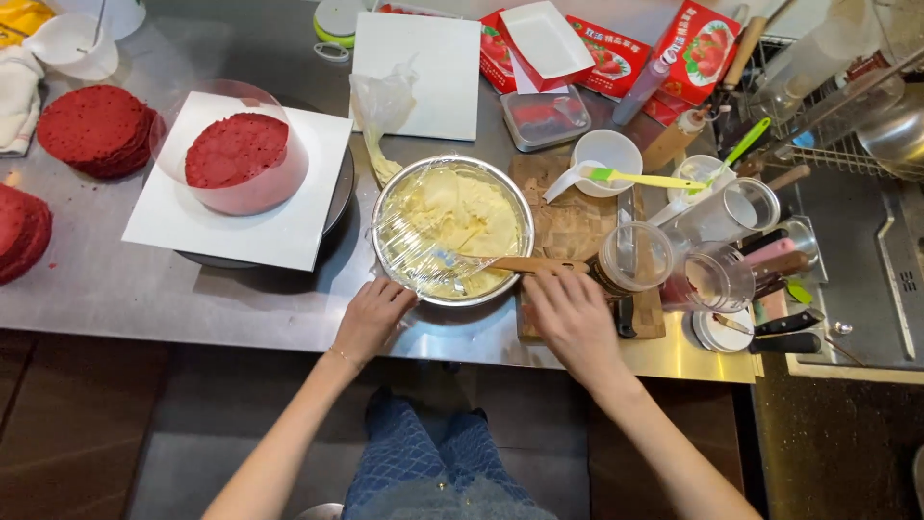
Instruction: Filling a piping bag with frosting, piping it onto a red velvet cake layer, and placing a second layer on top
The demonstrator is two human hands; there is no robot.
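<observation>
1. My left hand (pixel 371 318) rests on the near rim of the steel bowl (pixel 452 231), fingers curled loosely over the cling film (pixel 409 250) that covers its left part; it pinches the film's edge, though how tightly I cannot tell.
2. My right hand (pixel 575 316) sits just right of the bowl, fingertips closed on the handle of a wooden spatula (pixel 525 264) whose blade lies in the bowl's pale yellow cream (pixel 462 212).
3. Right of the bowl lies a wooden board (pixel 568 226) with a lidded jar (pixel 630 258).
4. Left of the bowl, a red cake layer (pixel 236 149) sits inside a clear ring on white paper (pixel 241 226).
</observation>
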